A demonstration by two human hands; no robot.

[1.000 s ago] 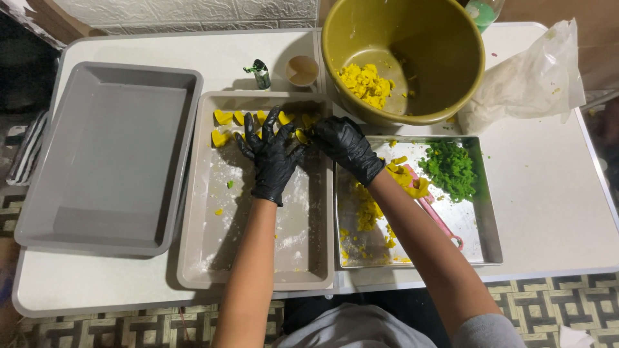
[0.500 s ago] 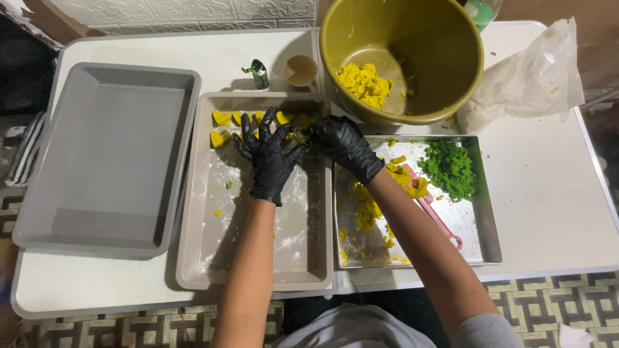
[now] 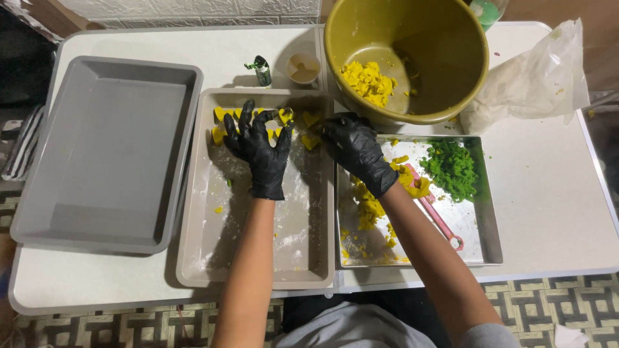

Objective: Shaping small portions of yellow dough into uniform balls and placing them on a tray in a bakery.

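Note:
Both my hands wear black gloves. My left hand [image 3: 259, 148] is spread, fingers apart, over the far end of a floured grey tray [image 3: 213, 258], its fingertips on small yellow dough pieces [image 3: 222, 115] lined up there. My right hand [image 3: 353, 149] reaches over the tray's right edge, with its fingers curled at another yellow piece [image 3: 311, 120]; whether it grips that piece is hidden. A square metal pan [image 3: 487, 219] to the right holds yellow crumbs [image 3: 369, 209], green dough [image 3: 452, 167] and a pink tool [image 3: 442, 222].
An olive bowl [image 3: 451, 38] with yellow dough [image 3: 367, 78] stands at the back. A second grey tray [image 3: 103, 151] lies at the left. A small cup [image 3: 303, 67], a little green-and-black wrapped item [image 3: 261, 69] and a white plastic bag [image 3: 535, 77] sit on the white table [image 3: 554, 212].
My left hand has barely shifted over the yellow pieces. The right hand has edged slightly left toward the tray's far end.

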